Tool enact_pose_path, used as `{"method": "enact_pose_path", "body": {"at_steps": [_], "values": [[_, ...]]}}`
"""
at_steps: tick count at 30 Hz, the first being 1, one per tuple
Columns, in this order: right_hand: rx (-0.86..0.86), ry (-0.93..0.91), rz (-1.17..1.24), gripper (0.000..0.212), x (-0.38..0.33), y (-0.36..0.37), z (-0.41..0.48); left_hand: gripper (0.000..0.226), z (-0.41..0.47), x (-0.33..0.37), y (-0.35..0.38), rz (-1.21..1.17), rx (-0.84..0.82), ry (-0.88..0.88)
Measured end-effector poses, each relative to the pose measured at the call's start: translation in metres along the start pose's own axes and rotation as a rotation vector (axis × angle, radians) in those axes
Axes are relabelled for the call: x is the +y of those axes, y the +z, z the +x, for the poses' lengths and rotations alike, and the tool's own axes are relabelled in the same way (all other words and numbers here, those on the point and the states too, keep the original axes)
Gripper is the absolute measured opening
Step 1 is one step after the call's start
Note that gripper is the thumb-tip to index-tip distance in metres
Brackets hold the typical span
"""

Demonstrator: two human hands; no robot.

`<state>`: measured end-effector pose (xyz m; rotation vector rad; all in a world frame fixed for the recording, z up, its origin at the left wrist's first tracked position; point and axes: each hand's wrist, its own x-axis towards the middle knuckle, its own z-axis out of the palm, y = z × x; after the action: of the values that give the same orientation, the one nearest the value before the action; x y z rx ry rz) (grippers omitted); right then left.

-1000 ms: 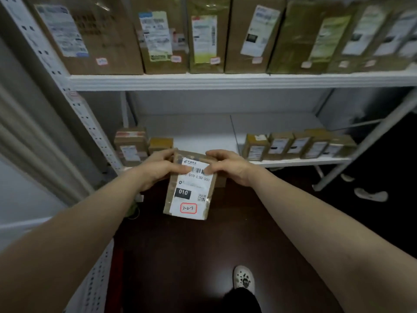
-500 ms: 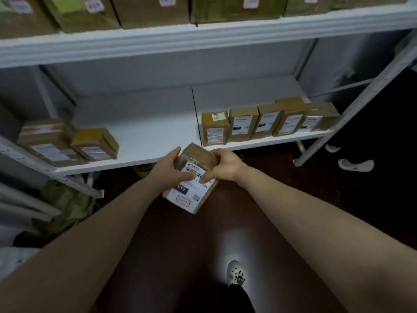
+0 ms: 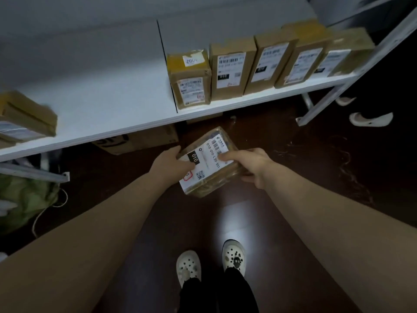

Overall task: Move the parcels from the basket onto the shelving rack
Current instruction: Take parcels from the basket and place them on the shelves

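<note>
Parcel (image 3: 208,162) (label up) in both hands

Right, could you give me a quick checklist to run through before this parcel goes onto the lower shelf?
1. Grip: ok; left hand and right hand both hold the parcel, thumbs on its label.
2. Label visible: ok; it faces up.
3. Free space: ok; the shelf is bare between the left parcel and the row of five parcels.
4. Parcel clear of the shelf edge: ok; it is held over the floor in front.
5. Correct slot for this code: cannot tell.
</note>
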<state>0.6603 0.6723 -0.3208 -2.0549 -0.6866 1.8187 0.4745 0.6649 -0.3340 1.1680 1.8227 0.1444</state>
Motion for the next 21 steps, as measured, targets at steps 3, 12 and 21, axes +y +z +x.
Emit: {"method": "enact_pose_path", "body": {"at_steps": [3,12,21], "values": [[0.009,0.021,0.025,0.056,0.015,0.000,0.023,0.069,0.015,-0.011,0.014,-0.030,-0.002,-0.027],[0.010,0.030,0.078,0.070,0.031,0.014,0.062,0.022,0.038,-0.032,0.024,-0.044,0.039,-0.042],[-0.022,-0.036,0.097,0.079,0.022,0.019,0.064,0.058,0.038,-0.036,0.015,-0.055,0.060,-0.017]]}}
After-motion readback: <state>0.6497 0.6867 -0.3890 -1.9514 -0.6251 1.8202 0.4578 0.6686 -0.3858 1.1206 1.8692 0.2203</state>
